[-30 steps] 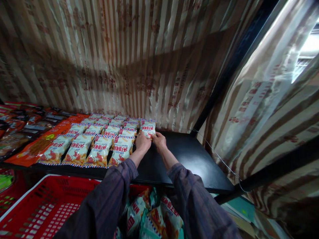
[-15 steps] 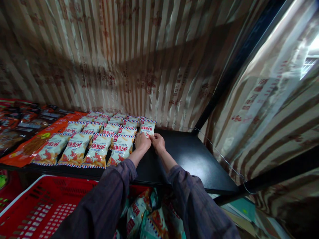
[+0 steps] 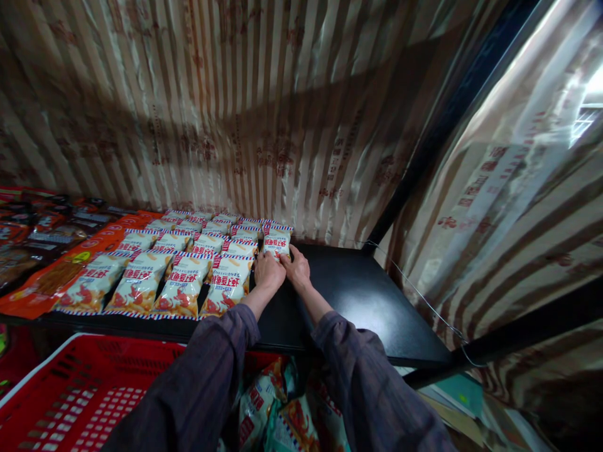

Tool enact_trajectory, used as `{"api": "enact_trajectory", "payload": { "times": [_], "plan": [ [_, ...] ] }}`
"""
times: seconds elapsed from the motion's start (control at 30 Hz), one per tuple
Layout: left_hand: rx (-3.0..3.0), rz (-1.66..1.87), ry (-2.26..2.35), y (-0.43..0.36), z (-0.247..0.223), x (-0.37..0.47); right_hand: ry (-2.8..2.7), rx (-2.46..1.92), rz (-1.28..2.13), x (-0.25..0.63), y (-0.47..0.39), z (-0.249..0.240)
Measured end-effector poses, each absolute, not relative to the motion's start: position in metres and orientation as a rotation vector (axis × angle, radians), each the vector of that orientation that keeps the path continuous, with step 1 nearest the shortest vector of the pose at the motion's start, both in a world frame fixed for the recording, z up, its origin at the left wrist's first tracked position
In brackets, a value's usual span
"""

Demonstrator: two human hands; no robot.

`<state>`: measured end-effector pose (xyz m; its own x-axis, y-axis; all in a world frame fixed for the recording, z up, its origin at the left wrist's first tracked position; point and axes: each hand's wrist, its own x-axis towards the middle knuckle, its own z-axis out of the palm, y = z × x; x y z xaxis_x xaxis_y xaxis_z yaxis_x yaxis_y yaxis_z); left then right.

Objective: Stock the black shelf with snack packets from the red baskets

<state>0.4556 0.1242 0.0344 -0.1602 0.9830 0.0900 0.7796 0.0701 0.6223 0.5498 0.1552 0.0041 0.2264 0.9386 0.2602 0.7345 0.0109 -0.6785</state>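
Note:
Both my hands are at the near end of one snack bag, white with red print and a striped edge, at the back of the black shelf. My left hand is closed on the bag's lower left corner. Its fingertips are partly hidden behind the knuckles. On the lower right, my right hand pinches the bag, thumb inward and fingers along its side. Left of my hands, matching snack bags lie in rows, front bags near the shelf edge.
Orange and brown snack packs fill the shelf's left end. Below stand a red basket and more snack bags. Striped plastic sheeting hangs behind. A thin wire and dark metal posts border the right side.
The right fingers have shifted up along the bag's right side and spread slightly. The left hand and the bag stay nearly in place.

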Motion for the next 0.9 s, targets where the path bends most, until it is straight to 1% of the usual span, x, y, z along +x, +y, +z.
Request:
{"api": "enact_trajectory", "payload": {
  "times": [0.23,0.4,0.6,0.73,0.9],
  "plan": [
    [1.734,0.789,2.002,0.124,0.033,0.454,-1.54,-1.785,0.41,0.546,0.153,0.002],
    [1.716,0.807,1.996,0.121,0.035,0.456,-1.509,-1.831,0.358,0.545,0.155,0.001],
    [1.732,0.841,1.959,0.114,0.041,0.459,-1.528,-1.847,0.388,0.547,0.148,0.011],
    [1.77,0.836,1.9,0.099,0.044,0.456,-1.568,-1.803,0.39,0.547,0.131,0.019],
    [1.83,0.825,1.763,0.063,0.04,0.447,-1.621,-1.762,0.385,0.547,0.097,0.027]
  ]
}}
